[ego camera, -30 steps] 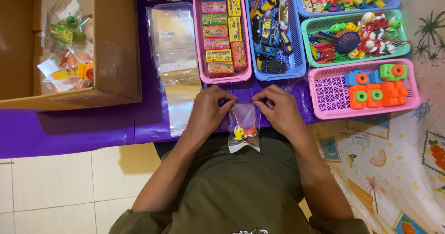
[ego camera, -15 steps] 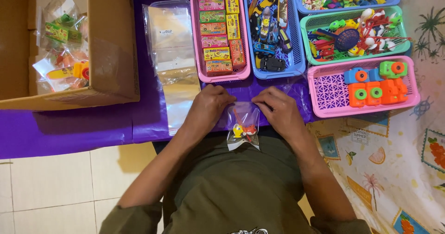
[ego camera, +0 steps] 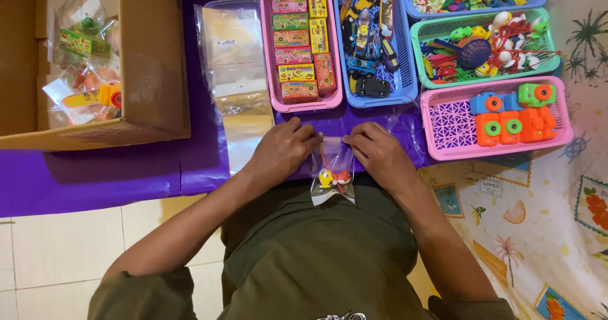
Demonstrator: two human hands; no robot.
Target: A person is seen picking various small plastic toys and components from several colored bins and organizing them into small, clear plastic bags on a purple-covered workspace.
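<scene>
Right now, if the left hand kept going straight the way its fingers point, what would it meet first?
The left hand points rightward along the top of the small clear bag it pinches. Straight on, it would first meet the fingertips of the right hand, holding the same bag top; only a narrow gap shows between them.

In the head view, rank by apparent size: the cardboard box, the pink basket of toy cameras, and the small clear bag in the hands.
1. cardboard box, largest, though cut off by the frame.
2. pink basket of toy cameras.
3. small clear bag, smallest, held between left hand and right hand.
</scene>
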